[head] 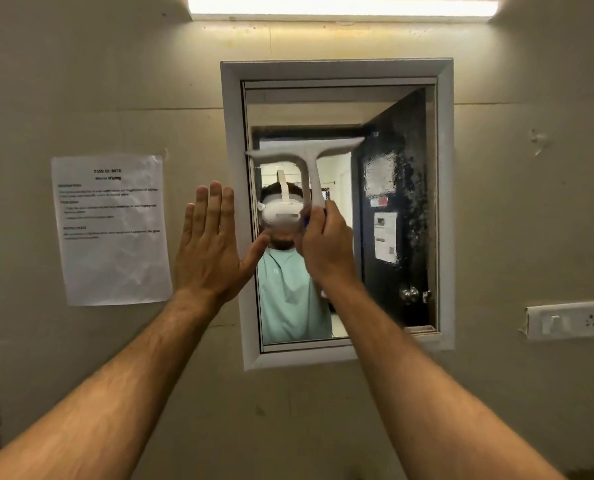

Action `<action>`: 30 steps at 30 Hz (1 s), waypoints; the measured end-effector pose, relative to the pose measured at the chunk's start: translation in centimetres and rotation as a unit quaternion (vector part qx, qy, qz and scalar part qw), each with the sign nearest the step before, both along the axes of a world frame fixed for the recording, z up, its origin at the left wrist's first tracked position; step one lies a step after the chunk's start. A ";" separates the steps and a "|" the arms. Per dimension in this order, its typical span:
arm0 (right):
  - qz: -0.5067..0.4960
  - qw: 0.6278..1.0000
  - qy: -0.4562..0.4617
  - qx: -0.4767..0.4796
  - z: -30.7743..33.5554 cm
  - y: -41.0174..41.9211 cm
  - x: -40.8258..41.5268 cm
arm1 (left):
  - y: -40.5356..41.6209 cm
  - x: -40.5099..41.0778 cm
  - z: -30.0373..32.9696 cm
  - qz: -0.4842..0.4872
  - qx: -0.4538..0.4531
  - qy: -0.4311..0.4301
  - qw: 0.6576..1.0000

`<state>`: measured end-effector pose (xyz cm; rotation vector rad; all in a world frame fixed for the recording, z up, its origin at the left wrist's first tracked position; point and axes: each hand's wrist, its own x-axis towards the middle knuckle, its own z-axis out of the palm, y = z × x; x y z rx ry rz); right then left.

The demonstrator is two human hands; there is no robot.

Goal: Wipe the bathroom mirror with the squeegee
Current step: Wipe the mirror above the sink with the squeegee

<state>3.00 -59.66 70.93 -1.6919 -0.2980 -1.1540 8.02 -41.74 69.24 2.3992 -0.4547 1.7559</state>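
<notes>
Head view: right hand grips squeegee on mirror; left hand flat, fingers straight

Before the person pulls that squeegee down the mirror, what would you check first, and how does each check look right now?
1. Grip: the right hand is curled round the squeegee handle. Ok.
2. Blade position: it sits high on the mirror, tilted, left end lower. Not ok for a level stroke.
3. Blade contact with the glass: the blade is blurred. Cannot tell.
4. Left hand: open and flat with straight fingers beside the mirror frame, thumb reaching over the glass edge. Not ok, it may lie in the stroke's path.
5. Glass to the right: streaky marks show on the right part of the mirror, which the blade does not cover. Not ok, needs its own pass.
</notes>
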 end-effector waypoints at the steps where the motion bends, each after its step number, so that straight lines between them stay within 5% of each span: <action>1: -0.008 1.000 0.000 -0.009 -1.3 -0.1 -0.1 | 0.0 -0.1 -0.2 0.001 0.002 0.002 1.000; 11: -0.031 0.999 -0.032 0.015 2.8 0.1 -0.5 | -0.7 -0.4 0.1 -0.001 -0.016 0.014 1.000; 20: -0.046 0.999 0.015 -0.007 -5.7 -0.3 -0.1 | -0.8 -1.2 -0.7 0.001 0.014 0.010 1.000; 30: -0.035 0.999 0.012 -0.011 -0.7 -0.9 -0.6 | -1.7 -2.7 0.4 -0.008 0.009 -0.003 1.000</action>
